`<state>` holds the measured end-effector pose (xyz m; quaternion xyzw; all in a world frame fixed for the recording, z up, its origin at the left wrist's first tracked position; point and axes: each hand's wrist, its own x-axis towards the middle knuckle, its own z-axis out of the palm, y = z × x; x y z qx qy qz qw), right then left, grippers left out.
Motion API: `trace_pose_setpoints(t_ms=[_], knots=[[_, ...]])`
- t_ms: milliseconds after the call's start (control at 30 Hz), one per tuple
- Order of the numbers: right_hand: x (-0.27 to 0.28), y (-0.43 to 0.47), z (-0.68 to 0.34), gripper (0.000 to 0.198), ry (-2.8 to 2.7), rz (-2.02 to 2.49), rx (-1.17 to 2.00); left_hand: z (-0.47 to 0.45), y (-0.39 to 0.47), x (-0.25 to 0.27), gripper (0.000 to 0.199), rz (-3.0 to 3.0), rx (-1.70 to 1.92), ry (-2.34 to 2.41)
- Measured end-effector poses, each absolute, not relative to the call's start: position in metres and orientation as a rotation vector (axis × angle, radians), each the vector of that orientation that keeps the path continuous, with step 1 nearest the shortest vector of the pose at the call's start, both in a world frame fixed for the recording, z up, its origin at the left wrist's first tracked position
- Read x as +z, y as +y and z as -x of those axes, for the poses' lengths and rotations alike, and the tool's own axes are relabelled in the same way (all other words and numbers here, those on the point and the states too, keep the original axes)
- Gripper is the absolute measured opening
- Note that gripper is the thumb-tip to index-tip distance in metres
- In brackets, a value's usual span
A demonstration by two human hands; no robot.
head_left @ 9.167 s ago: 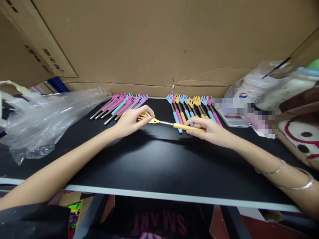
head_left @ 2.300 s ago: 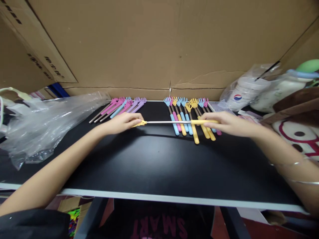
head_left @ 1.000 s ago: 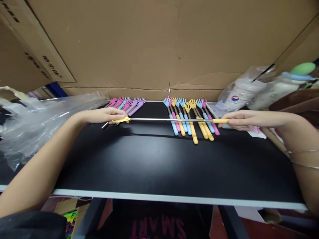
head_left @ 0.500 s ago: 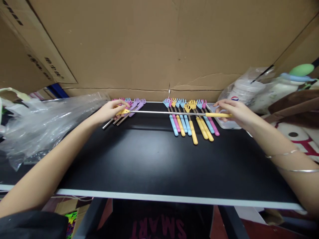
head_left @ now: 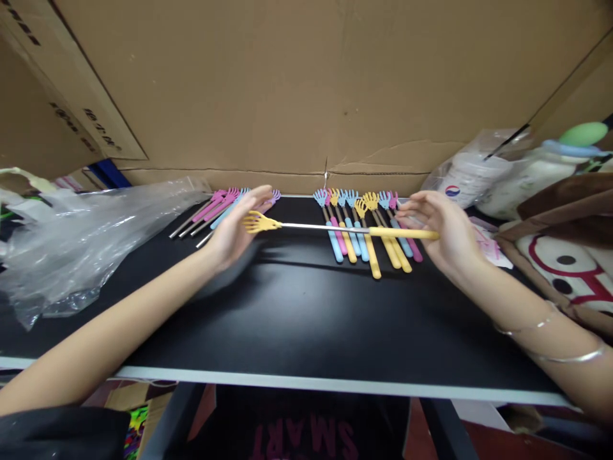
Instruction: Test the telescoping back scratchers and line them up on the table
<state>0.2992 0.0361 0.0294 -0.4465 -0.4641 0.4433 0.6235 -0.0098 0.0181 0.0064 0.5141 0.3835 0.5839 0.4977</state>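
A yellow telescopic back scratcher (head_left: pixel 402 234) hangs level above the table, held between my two hands. My left hand (head_left: pixel 232 237) has its fingers stretched out, with the yellow claw end against its palm. At the handle's end, my right hand (head_left: pixel 454 231) presses with its palm, fingers loosely curved and not wrapped round it. Behind and below lies a row of blue, pink and yellow back scratchers (head_left: pixel 372 257), claws toward the back. By my left hand lie several pink, blue and purple claw heads (head_left: pixel 211 207) with bare metal rods, partly hidden by that hand.
A cardboard wall (head_left: pixel 287 96) closes off the back of the black table (head_left: pixel 306 319). Clear plastic bags (head_left: pixel 96 243) lie on the left. At the right stand a white cup (head_left: pixel 472 176), a bottle with a green top (head_left: pixel 536 172) and a brown plush bag (head_left: pixel 555 255).
The yellow back scratcher has become shorter as my hands moved closer together. My left hand shifted right, its fingers straightening from a grip on the claw. My right palm now meets the handle's end.
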Motion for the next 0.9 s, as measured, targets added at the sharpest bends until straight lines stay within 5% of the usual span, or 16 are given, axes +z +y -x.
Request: trace_pose_setpoints(t_ms=[433,900], knots=[[0.012,-0.003,-0.273,0.039,-1.958,1.015,1.033,-0.012,-0.004,-0.007,0.055,-1.629,1.152,0.911],[0.004,0.001,-0.278,0.033,-2.480,0.945,0.691,0.002,0.006,-0.001,0.056,-1.882,0.866,1.107]])
